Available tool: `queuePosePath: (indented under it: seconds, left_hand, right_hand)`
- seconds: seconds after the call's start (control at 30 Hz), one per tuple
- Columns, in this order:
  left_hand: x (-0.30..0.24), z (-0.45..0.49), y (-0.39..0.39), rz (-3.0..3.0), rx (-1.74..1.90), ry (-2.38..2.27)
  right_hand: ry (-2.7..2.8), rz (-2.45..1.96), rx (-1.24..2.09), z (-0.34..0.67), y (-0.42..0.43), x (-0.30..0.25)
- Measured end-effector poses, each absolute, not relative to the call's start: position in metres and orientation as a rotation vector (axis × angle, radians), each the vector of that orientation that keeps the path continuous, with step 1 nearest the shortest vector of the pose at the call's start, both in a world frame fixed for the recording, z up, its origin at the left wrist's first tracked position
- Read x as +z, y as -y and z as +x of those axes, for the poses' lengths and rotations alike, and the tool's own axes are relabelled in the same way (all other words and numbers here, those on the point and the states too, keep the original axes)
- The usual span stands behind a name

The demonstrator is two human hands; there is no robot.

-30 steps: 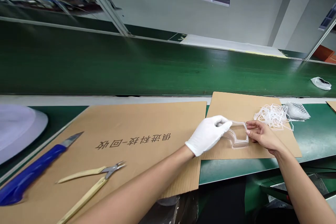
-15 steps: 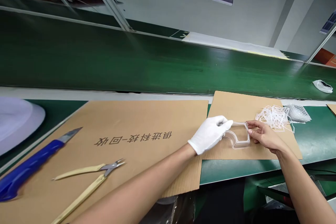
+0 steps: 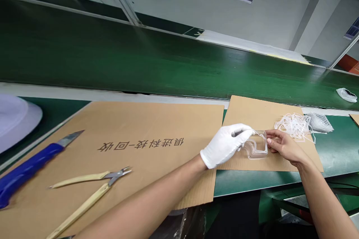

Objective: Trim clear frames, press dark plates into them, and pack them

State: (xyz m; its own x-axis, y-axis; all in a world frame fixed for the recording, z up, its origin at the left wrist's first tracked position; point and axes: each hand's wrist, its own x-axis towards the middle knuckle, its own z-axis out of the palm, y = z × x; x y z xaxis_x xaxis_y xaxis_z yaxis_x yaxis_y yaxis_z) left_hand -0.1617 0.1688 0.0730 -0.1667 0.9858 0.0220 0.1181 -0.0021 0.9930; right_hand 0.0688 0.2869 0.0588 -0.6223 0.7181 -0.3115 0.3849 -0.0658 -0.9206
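Observation:
My left hand (image 3: 226, 144), in a white glove, and my bare right hand (image 3: 282, 145) both grip a small stack of clear plastic frames (image 3: 256, 146). The gloved fingers pinch the stack's left end and the bare fingers hold its right edge. The stack rests low over the smaller cardboard sheet (image 3: 249, 114). A loose heap of thin clear plastic frames (image 3: 293, 125) lies just right of my right hand on the same sheet.
A large cardboard sheet with printed characters (image 3: 140, 127) carries yellow-handled cutters (image 3: 92, 185) and a blue-handled knife (image 3: 30, 166) at the left. A green conveyor belt (image 3: 140, 63) runs behind. Bubble wrap (image 3: 319, 121) lies at the right, a white round object (image 3: 14, 117) at far left.
Both hands have stayed on the clear stack, squeezing it slightly closer together. The view has drifted a little; the tools appear lower left.

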Motion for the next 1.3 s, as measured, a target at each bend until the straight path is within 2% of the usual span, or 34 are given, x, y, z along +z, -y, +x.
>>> queuePosePath:
  seconds: [0.3,0.7,1.3]
  left_hand:
    - [0.065,-0.164,-0.171,1.299,1.236,-1.475]
    - [0.058,-0.164,-0.174,1.273,1.188,-1.511]
    - [0.058,-0.166,-0.173,1.287,1.203,-1.536]
  right_hand:
    - [2.13,-1.055,1.482,0.058,-0.288,0.067]
    - [1.893,-1.135,1.767,0.055,-0.291,0.07]
    - [1.79,-1.158,1.689,0.052,-0.286,0.062]
